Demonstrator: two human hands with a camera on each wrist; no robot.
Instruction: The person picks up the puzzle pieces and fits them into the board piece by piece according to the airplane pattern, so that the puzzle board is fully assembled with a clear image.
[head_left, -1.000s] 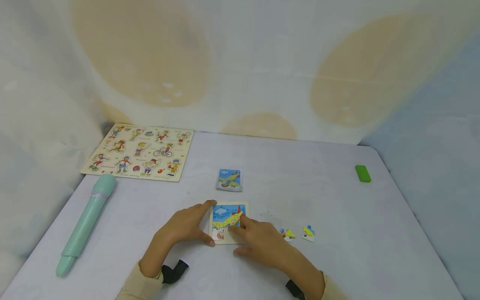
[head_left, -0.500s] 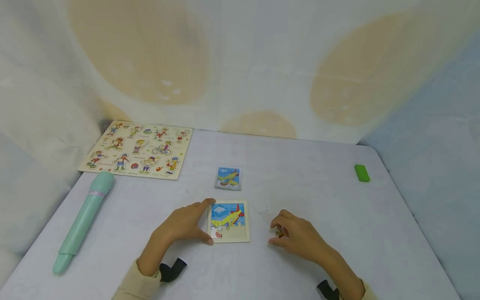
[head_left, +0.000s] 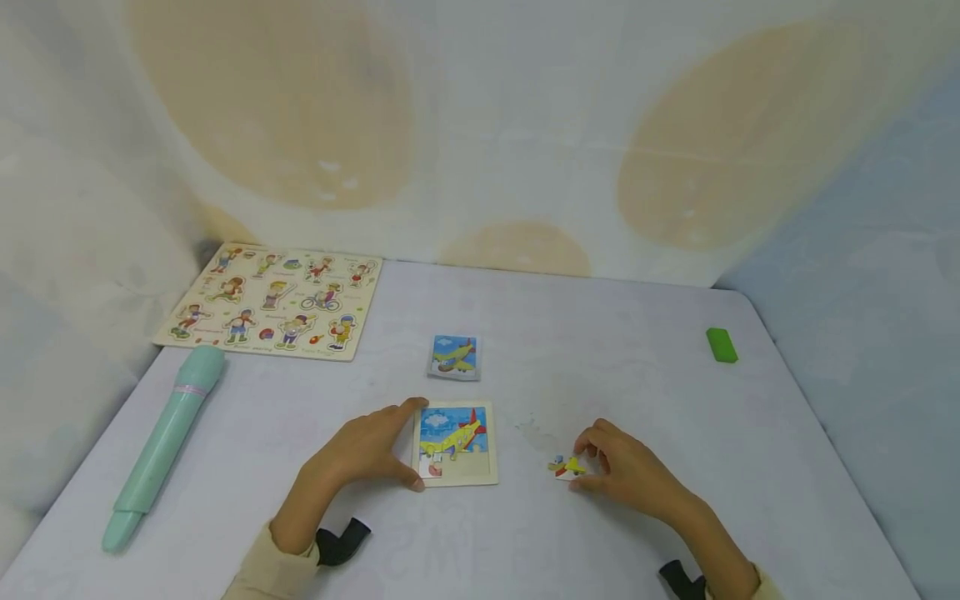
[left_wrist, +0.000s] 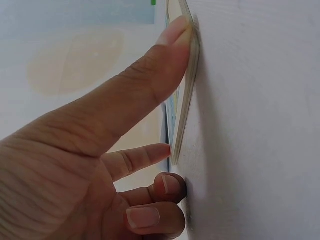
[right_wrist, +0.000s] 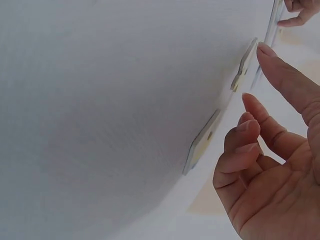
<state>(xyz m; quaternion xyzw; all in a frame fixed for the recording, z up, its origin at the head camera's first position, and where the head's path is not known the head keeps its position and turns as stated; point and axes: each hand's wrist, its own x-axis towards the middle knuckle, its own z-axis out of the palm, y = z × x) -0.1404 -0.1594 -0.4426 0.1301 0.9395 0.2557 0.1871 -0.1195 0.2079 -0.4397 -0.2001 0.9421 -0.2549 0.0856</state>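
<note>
A small wooden jigsaw puzzle board [head_left: 467,477] lies flat on the table, its airplane picture filled across the top and lower left. Bare wood shows at lower right. My left hand [head_left: 358,448] holds the board by its left side, thumb at the near corner and index finger at the far one. Right of the board, a jigsaw piece [head_left: 567,467] with yellow and red print lies on the table. My right hand [head_left: 628,468] is at that piece, thumb and index finger spread apart around its right edge. In the right wrist view, a second jigsaw piece [right_wrist: 202,142] lies below the fingers.
Beyond the board lies a small airplane picture card [head_left: 454,358]. A large peg puzzle board [head_left: 292,287] with child figures sits at back left, a mint-green toy microphone [head_left: 165,450] in front of it. A green block [head_left: 722,345] rests at far right.
My right hand has left the board and moved right to the loose pieces, first over the nearer one, then slightly farther right. My left hand stays at the board.
</note>
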